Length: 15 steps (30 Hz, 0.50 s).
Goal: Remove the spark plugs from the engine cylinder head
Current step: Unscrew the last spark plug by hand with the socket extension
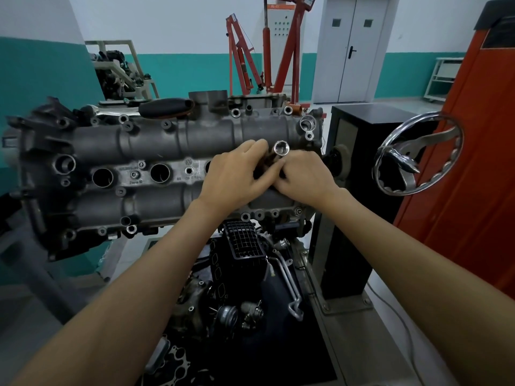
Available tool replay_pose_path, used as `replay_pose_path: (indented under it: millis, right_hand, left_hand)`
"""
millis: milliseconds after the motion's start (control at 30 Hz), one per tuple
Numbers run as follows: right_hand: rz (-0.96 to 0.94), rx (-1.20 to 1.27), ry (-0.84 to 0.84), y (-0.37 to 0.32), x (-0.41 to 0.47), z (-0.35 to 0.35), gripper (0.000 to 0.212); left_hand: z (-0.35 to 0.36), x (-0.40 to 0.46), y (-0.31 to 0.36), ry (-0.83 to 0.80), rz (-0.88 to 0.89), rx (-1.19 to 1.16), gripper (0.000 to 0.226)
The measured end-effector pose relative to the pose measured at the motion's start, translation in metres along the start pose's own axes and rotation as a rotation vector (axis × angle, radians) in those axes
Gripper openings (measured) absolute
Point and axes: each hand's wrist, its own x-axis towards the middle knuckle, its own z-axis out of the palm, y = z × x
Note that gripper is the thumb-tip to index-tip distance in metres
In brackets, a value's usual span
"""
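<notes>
Head view: the grey cast-metal engine cylinder head [156, 151] spans from nine o'clock to centre, two open round plug wells [102, 177] at its left. Just above centre, the left hand [237, 176] and right hand [303, 176] meet, fingers curled around a chrome tubular socket [281, 147]. A chrome handwheel [418, 154] sits at three o'clock.

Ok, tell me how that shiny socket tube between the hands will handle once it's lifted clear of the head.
The socket tube looks like polished metal, so probably rigid and fairly heavy for its size. Its smooth surface may be slippery. Being round, it would likely roll if laid on the cylinder head. Both the left hand and right hand grip it.
</notes>
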Motion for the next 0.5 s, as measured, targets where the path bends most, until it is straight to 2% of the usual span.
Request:
replay_pose_path:
  millis: [67, 133, 333, 500]
  right_hand:
    - [0.016, 0.016, -0.03, 0.0005, 0.0011, 0.0004, 0.019]
    - [0.049, 0.018, -0.048, 0.0029, 0.0021, 0.0029, 0.022]
    - [0.055, 0.045, -0.011, 0.0014, 0.002, 0.0006, 0.02]
    - [0.026, 0.044, -0.016, 0.0015, 0.0006, 0.0009, 0.012]
  left_hand:
    - [-0.0001, -0.0002, 0.0019, 0.006, 0.005, -0.023, 0.042]
    - [-0.0009, 0.0001, 0.0024, 0.016, 0.009, -0.019, 0.037]
    - [-0.0015, -0.0003, -0.0023, -0.032, 0.016, 0.077, 0.056]
    - [-0.0022, 0.0004, 0.001, -0.004, 0.014, -0.015, 0.044]
